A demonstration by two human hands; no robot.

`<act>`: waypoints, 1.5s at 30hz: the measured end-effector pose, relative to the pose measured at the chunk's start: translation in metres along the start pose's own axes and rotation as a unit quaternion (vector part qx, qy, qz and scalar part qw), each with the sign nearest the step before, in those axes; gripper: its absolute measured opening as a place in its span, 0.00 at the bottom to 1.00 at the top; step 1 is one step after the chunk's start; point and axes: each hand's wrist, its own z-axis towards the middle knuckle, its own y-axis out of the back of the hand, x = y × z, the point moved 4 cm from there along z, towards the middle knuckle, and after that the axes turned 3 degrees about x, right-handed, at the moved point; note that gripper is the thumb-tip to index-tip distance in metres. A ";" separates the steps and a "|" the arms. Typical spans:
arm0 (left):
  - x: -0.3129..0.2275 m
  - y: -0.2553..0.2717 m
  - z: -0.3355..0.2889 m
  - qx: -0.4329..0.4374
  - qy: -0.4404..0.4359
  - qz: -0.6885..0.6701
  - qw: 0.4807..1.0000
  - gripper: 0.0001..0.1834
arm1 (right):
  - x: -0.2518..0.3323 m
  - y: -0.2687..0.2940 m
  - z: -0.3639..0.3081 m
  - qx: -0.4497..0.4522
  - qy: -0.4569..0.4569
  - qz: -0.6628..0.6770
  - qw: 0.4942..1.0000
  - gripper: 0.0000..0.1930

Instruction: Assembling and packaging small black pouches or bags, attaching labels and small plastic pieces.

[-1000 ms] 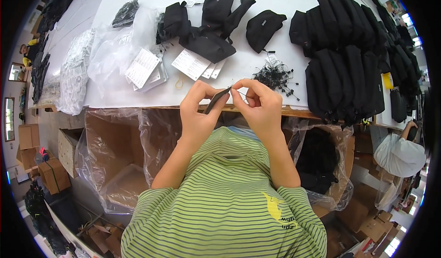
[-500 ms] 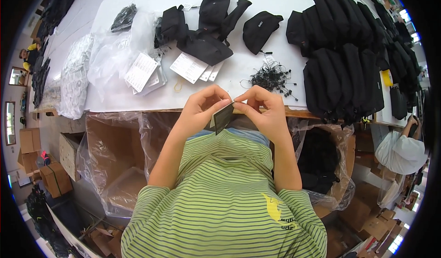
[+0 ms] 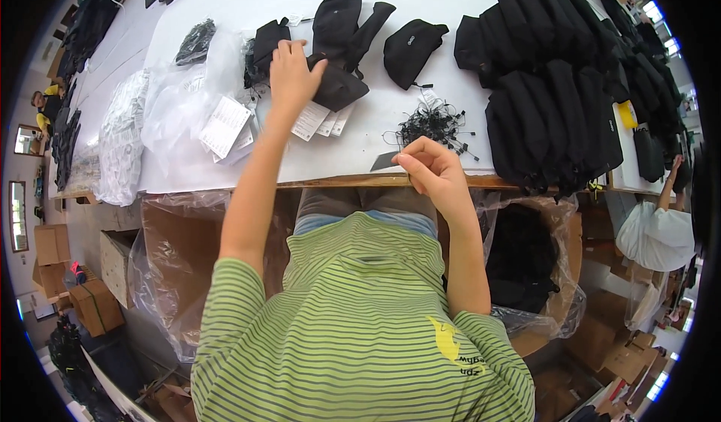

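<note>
My right hand (image 3: 438,172), above the table's front edge, pinches a small dark hang tag (image 3: 384,162) between thumb and fingertips. My left hand (image 3: 293,80) reaches over a group of black fabric pouches, thumb and fingers apart. Its fingers lie at one black pouch (image 3: 264,40), and its thumb is beside another pouch (image 3: 342,85); whether it touches either is hard to see. Farther right lies a single black pouch (image 3: 413,50). Below that, a tangle of black tag strings (image 3: 433,125) rests on the white table. Printed white labels (image 3: 225,127) lie left of my left forearm.
Rows of black pouches (image 3: 552,121) are piled at the right. Clear plastic bags (image 3: 174,121) and a white bundle (image 3: 124,129) lie at left. Plastic-lined cardboard boxes (image 3: 176,249) stand under the table edge. Another person (image 3: 656,238) works at far right.
Both hands were together on the tag near my waist. My left hand has let go and moved forward to the pouches; my right hand keeps the tag and has shifted slightly forward.
</note>
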 end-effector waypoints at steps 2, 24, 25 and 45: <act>0.022 -0.016 0.013 0.049 -0.006 0.086 0.995 0.20 | 0.001 0.000 -0.003 0.002 0.001 0.010 1.000 0.06; -0.092 0.059 -0.079 0.328 0.127 -0.441 0.826 0.13 | -0.008 -0.014 0.018 -0.182 0.087 -0.221 0.954 0.07; -0.096 0.064 -0.081 0.287 0.126 -0.422 0.851 0.11 | -0.008 -0.015 0.016 -0.186 0.103 -0.217 0.953 0.07; -0.093 0.104 -0.111 0.033 0.178 -0.538 0.823 0.04 | -0.026 -0.018 0.001 -0.113 0.115 0.106 0.981 0.06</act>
